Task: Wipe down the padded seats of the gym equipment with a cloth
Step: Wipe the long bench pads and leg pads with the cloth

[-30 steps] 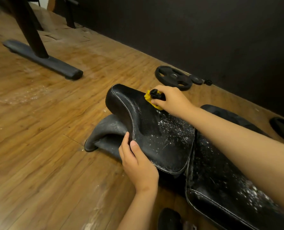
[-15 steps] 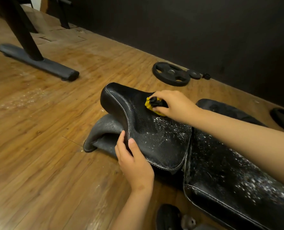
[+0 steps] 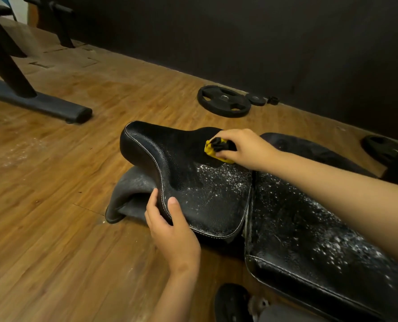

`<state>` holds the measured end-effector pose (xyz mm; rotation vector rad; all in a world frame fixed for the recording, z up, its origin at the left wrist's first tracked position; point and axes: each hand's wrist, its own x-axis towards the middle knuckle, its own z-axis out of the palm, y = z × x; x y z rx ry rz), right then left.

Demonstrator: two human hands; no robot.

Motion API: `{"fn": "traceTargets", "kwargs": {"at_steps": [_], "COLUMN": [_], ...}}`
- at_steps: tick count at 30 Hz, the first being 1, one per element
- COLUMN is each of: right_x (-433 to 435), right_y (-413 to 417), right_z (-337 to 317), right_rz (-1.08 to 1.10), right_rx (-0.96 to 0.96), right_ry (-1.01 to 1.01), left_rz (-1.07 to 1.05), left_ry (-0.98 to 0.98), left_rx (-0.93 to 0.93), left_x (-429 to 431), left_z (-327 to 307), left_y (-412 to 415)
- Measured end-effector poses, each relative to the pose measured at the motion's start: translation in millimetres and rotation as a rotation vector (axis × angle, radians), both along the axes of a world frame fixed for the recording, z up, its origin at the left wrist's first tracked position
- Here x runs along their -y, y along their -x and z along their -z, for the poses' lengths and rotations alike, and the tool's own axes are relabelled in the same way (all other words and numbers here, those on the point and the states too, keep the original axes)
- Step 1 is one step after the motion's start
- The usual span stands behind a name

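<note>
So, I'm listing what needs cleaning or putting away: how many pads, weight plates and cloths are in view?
Pads: 2, seat and back pad
Plates: 3, big plate, small plate, right plate
Cloth: 1
Total: 6
Tiny piece beside the small plate: too small to tell, not counted.

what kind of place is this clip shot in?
Most likely a gym weight room: a weight plate lies on the wood floor, a machine's frame base stands far left, and the right hand holds a yellow cloth on a padded seat the left hand grips.
</note>
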<state>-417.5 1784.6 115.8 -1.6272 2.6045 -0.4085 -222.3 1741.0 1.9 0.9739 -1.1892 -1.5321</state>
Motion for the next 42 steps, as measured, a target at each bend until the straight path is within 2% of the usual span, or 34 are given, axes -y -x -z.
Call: {"fn": "traceTargets", "kwargs": {"at_steps": [4, 9, 12, 17, 19, 22, 25, 31, 34, 38, 42], "right_x": [-15.8, -10.3, -11.8, -36.7, -41.2, -42.0, -43.9, -55.1, -57.1, -50.9, -50.9], "right_y": [-3.5, 21.9, -1.9, -38.0, -34.6, -9.5, 5.7, -32.3, -30.2, -16.8, -18.4], "right_z": [-5.9, -6.1, -0.3, -0.3, -0.8, -5.5, -9.1, -13.2, -11.9, -9.8, -8.1], "right_rz": [-0.052, 0.24, 0.165, -0.003, 0.016, 0.163, 0.266, 0.119, 0.135, 0.218, 0.175], "right_rx": [0.038, -0.126, -0.18, -0.021, -0.026, -0.086, -0.067, 0.044, 0.06, -0.018, -0.119], "right_ry": [-0.019, -0.112, -0.085, 0.014, 0.001, -0.058, -0.105, -0.159, -0.134, -0.109, -0.12], "left_rz": [-0.003, 0.037, 0.046, 0.017, 0.008, 0.017, 0.024, -0.005, -0.006, 0.002, 0.011], "left_ry": [0.01, 0.08, 0.108, 0.1, 0.106, 0.102, 0.1, 0.096, 0.094, 0.101, 0.11], "left_rx": [-0.006, 0.049, 0.063, 0.047, 0.034, 0.026, 0.024, 0.014, 0.011, 0.014, 0.025], "left_x": [0.3, 0.0, 1.1, -0.1, -0.2, 0.1, -0.4, 1.3, 1.4, 2.4, 2.9], "left_z": [0.3, 0.7, 0.5, 3.1, 2.7, 2.8, 1.5, 6.4, 6.8, 6.6, 5.5], "left_y": [0.8, -4.4, -5.7, -3.3, -2.7, -2.4, -2.7, 0.2, 0.5, -0.7, -1.9]}}
